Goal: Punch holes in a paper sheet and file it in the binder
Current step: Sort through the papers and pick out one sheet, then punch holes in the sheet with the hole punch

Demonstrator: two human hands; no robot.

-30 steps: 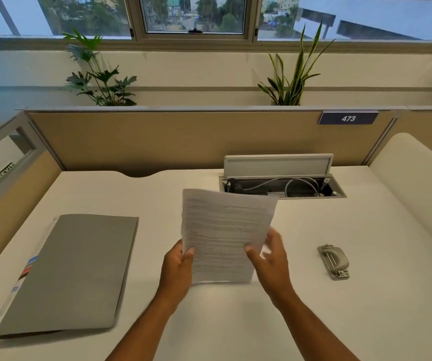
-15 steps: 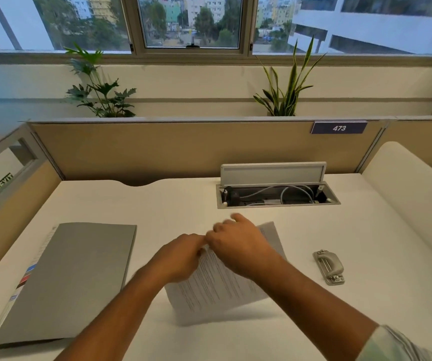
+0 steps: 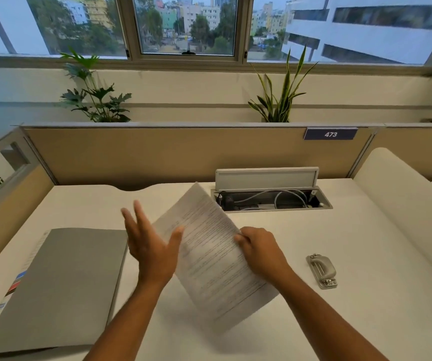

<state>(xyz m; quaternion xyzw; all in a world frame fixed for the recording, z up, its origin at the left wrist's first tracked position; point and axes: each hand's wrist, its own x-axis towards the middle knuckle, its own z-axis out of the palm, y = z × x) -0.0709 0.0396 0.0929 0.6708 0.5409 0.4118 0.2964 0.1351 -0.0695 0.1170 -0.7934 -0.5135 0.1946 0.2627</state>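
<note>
The printed sheet [image 3: 209, 256] was tilted at centre, off the surface. The closed grey binder [image 3: 61, 287] lay flat at left, and the small metal hole punch [image 3: 322, 270] sat at right.

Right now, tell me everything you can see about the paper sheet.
The sheet is thin white paper printed with rows of small text, too blurred to read. No holes show. It is flat and held slanted over the desk, one corner pointing away and one down, between the binder and the punch. The right hand pinches its right edge. The left hand, fingers spread, has its thumb against the left edge.
</note>
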